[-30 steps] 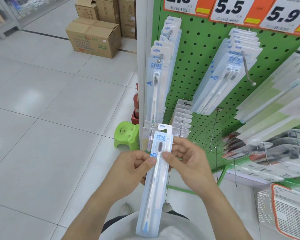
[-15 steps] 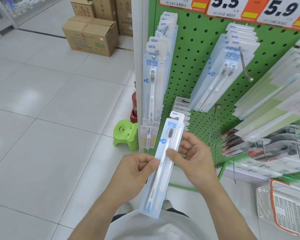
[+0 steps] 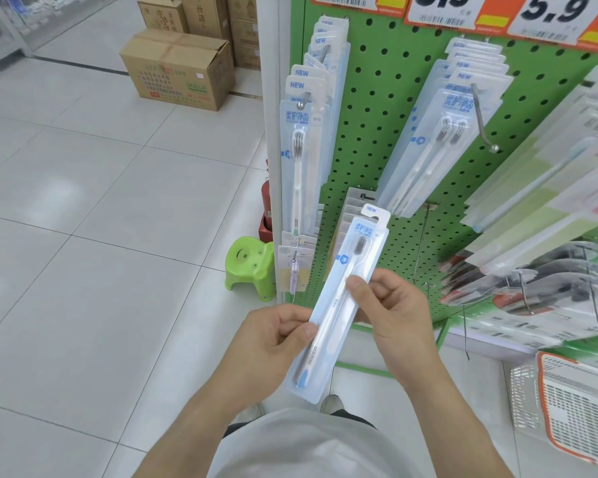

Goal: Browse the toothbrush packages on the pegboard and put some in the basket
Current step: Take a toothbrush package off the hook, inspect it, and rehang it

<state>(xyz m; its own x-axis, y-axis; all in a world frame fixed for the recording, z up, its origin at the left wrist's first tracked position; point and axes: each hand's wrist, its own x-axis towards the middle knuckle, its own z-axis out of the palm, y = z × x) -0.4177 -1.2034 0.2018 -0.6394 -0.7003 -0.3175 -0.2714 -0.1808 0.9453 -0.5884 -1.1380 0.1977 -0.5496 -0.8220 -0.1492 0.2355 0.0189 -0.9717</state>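
- Toothbrush package [image 3: 339, 305] sits in front of me, off the pegboard [image 3: 394, 139], held slantwise with its hang-tab end up toward the board and its lower end near my waist.
- My left hand [image 3: 273, 336] pinches the package's left edge below the middle, thumb on the front; my right hand [image 3: 390, 312] pinches the right edge higher up, thumb tip on the clear front.
- I judge this to be the looking-over step: package in hand, not yet in the basket [image 3: 573, 408], which shows at the lower right, below the bottom edge of the board.
- Risk one: both grips are on thin edges of slick plastic (not much to hold), so letting go with one hand to reach across could let the package swing or slip to the floor.
- Risk two: the bare metal hook [image 3: 482, 119] and the lower hooks stick out between me and the basket; a careless sweep rightward could snag the package or knock the hanging packages [image 3: 299, 160] loose.
- I cannot see inside the basket from here.
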